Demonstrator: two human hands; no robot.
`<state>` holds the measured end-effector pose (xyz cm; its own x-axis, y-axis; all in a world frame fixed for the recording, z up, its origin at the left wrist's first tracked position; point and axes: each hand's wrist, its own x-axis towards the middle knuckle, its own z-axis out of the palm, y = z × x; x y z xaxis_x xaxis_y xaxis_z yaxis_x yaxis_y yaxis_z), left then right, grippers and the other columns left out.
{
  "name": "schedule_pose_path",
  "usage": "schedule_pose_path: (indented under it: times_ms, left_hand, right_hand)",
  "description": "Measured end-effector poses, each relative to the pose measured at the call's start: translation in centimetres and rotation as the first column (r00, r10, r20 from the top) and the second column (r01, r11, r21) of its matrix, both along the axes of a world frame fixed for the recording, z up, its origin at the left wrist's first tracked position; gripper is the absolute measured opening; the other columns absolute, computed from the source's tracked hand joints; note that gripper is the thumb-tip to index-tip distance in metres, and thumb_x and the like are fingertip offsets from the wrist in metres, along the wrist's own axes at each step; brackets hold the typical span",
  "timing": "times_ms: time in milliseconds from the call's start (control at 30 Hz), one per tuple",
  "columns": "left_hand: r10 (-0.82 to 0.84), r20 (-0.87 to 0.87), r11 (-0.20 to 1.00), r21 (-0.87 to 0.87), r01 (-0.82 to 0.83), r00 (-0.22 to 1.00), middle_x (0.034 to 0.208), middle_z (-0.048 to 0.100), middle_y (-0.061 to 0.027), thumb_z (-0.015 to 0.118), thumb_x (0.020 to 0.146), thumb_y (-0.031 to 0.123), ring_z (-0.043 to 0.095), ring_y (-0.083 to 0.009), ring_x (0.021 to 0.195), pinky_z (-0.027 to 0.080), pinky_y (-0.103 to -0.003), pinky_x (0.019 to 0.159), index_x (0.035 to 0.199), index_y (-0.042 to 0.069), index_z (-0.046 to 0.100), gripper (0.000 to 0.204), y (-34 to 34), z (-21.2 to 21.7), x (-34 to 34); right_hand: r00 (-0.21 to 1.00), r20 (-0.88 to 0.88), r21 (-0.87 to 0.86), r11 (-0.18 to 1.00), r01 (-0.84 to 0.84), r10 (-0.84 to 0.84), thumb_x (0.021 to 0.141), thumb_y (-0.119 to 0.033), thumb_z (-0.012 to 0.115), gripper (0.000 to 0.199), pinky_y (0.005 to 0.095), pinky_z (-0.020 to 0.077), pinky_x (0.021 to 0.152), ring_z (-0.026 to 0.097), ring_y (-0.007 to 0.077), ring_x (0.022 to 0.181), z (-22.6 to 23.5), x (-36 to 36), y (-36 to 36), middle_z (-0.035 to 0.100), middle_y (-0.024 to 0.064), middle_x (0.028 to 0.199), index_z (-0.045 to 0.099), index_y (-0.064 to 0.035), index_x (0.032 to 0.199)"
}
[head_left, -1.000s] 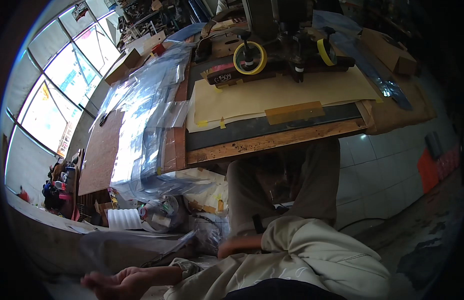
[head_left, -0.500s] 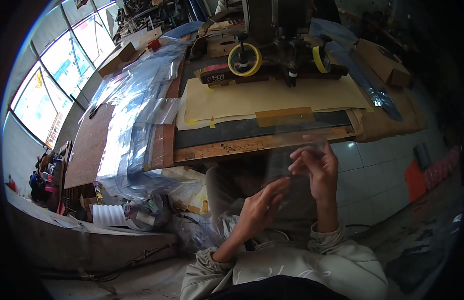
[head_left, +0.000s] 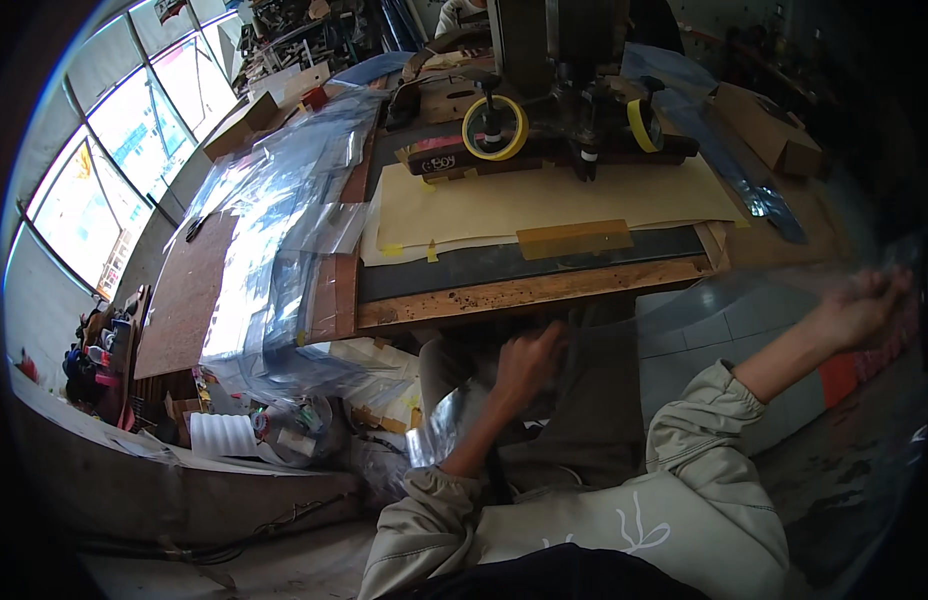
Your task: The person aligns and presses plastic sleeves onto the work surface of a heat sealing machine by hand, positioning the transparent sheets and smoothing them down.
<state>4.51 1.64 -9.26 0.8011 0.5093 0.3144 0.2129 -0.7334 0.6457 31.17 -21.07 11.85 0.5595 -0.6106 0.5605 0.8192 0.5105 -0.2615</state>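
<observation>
Both hands are closed on a clear plastic film (head_left: 689, 306): the left hand (head_left: 532, 360) in a fist, the right hand (head_left: 866, 308) blurred, fingers bunched. The film stretches between them, before the table's wooden edge (head_left: 544, 298). Half a second ago the hands were close together; now the right arm reaches far out rightward, elbow bent. White lettering marks a dark bar (head_left: 544, 150) on the table; white line-print decorates the sweatshirt (head_left: 589, 515).
</observation>
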Motion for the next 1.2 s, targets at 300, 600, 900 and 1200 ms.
schedule_pose_path:
  times_ms: [300,600,900,1200]
  left_hand:
    - [-0.27,0.342,0.933,0.325,0.157,0.9,0.107,0.059,-0.014,0.058,0.066,0.005,0.053,-0.0351,0.103,0.04,-0.041,0.093,0.108,0.002,0.055,0.042,-1.4,-5.7,4.7]
    - [-0.689,0.01,0.712,-0.178,0.679,0.725,0.134,0.036,-0.0255,0.072,0.071,0.031,0.047,-0.0359,0.116,0.036,-0.039,0.098,0.14,-0.001,0.008,0.1,4.1,7.3,-8.6]
    - [-0.143,0.132,0.866,-0.462,0.189,0.981,0.123,0.05,-0.0187,0.065,0.082,0.023,0.061,-0.029,0.096,0.046,-0.038,0.085,0.14,0.005,-0.009,0.096,-1.7,6.3,-6.9]
    - [0.138,0.542,0.698,-0.647,0.307,0.829,0.095,0.058,-0.0169,0.045,0.091,0.007,0.06,-0.0215,0.091,0.048,-0.032,0.083,0.139,0.008,0.003,0.063,-3.9,5.6,-7.1]
  right_hand:
    - [0.925,-0.2,-0.327,0.869,-0.373,0.322,0.089,-0.014,0.054,0.015,0.0193,0.0341,0.031,0.048,0.0087,0.039,-1.7,-10.9,8.0,0.058,0.0082,0.066,0.051,-0.0023,0.097]
    - [0.637,-0.457,-0.439,0.466,-0.768,0.62,0.091,-0.016,0.051,0.015,0.0201,0.0286,0.028,0.043,0.0089,0.032,-5.8,-17.1,14.6,0.055,0.0086,0.061,0.043,-0.0036,0.093]
    - [0.823,-0.388,-0.801,0.29,-0.524,0.416,0.09,-0.014,0.053,0.015,0.0247,0.0416,0.044,0.055,0.0109,0.048,-9.2,-14.7,20.4,0.055,0.0074,0.061,0.044,-0.0028,0.087]
    - [0.992,-0.128,-0.992,-0.024,-0.127,0.022,0.084,-0.01,0.058,0.02,0.0411,0.0489,0.065,0.062,0.0324,0.075,-11.7,-12.4,24.6,0.058,0.0172,0.078,0.046,-0.0022,0.098]
